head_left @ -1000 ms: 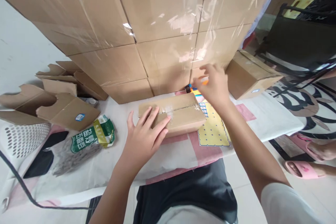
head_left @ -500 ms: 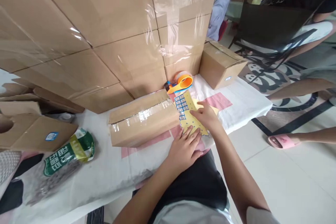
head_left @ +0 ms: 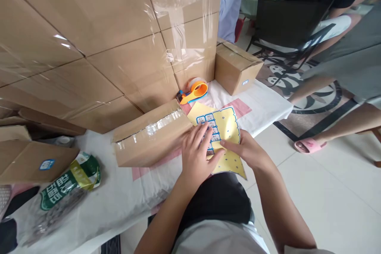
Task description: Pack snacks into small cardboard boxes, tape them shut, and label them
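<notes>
A yellow sheet of blue-bordered labels [head_left: 228, 127] is lifted at its right side in front of me, its lower corner hanging past the table edge. My right hand [head_left: 248, 149] grips that side, thumb on top and fingers underneath. My left hand [head_left: 198, 152] lies over the sheet's left part, fingers stretched out and covering some of the labels. Another yellow sheet [head_left: 200, 108] shows beneath it. Left of the sheets sits a taped cardboard box [head_left: 151, 139]. Behind them lies an orange tape dispenser [head_left: 195, 92] with a roll of clear tape.
Stacked cartons [head_left: 125, 59] form a wall at the back. A small box [head_left: 236, 67] stands at the table's right end. On the left are an open carton [head_left: 32, 158] and a green-labelled plastic bag [head_left: 70, 180]. People and a black chair [head_left: 294, 20] are at the right.
My right hand has taken hold of the label sheet's right side and raised it toward me. My left hand has moved up onto the sheet. The view has shifted right.
</notes>
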Available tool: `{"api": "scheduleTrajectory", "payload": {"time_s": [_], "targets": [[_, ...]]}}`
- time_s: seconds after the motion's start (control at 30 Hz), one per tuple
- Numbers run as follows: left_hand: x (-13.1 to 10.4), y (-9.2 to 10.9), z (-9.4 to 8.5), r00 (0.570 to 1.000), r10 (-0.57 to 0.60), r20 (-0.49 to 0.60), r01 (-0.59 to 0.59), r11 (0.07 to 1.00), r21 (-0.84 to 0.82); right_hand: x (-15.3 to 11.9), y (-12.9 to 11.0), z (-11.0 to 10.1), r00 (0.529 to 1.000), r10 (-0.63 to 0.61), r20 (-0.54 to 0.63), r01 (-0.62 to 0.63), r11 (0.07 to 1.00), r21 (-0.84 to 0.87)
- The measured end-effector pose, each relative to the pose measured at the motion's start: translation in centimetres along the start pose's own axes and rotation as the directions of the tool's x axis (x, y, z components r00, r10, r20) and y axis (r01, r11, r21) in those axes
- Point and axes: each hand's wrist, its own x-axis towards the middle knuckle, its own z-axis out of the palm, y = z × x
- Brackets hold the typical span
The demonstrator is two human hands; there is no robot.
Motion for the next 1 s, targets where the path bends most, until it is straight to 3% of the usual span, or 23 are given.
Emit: {"api": "scheduleTrajectory", "payload": {"time_s": [0.2, 0.37, 0.63, 1.0], "targets": [[-0.1, 0.7, -0.4, 0.999, -0.052, -0.014, 0.051, 0.998, -0.036, -0.8, 0.8, 1.1, 0.989, -0.148, -0.024, 0.144, 0.981, -0.127], [-0.4, 1.0, -0.7, 0.996, -0.083, 0.028, 0.085, 0.994, -0.074, -1.4, 1.4, 1.2, 0.994, -0.097, -0.048, 0.09, 0.988, -0.125], [-0.4, 1.0, -0.3, 0.998, -0.055, -0.03, 0.053, 0.997, -0.054, -1.0, 2.4, 2.0, 0.995, -0.069, -0.067, 0.073, 0.996, 0.054], [0.2, 0.9, -1.3, 1.0, -0.021, -0.017, 0.02, 0.998, -0.059, -1.4, 2.5, 2.1, 0.99, -0.031, -0.137, 0.036, 0.999, 0.037]]}}
